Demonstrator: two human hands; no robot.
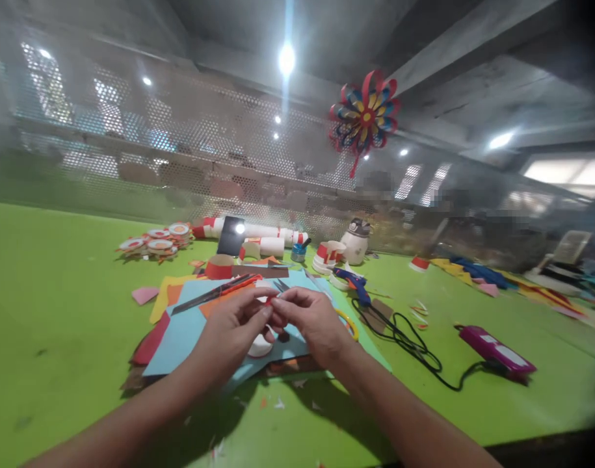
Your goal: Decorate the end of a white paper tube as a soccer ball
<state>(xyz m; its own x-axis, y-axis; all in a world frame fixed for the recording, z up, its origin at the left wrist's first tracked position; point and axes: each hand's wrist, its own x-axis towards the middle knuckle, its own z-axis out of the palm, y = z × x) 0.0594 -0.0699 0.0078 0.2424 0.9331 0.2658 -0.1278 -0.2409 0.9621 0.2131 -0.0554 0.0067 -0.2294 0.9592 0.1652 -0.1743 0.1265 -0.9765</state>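
My left hand (236, 322) and my right hand (317, 322) meet over a stack of coloured paper. Both pinch a small red piece (268, 300) between their fingertips; it is mostly hidden, so its exact kind is unclear. Light blue paper sheets (173, 348) lie under the hands. A white round piece (261, 346) rests on the paper, partly behind my left fingers. Scissors with a yellow handle (350, 325) lie beside and behind my right hand. Dark strips (204, 296) lie slantwise on the paper beyond my left hand.
A blue glue gun (353, 284) lies right of the stack, its black cord running to a magenta power strip (497, 351). Paper flower shapes (158, 240), a white tube (258, 231), a white jug (356, 244) and a phone-like dark slab (231, 235) stand behind. A paper pinwheel (366, 117) hangs above.
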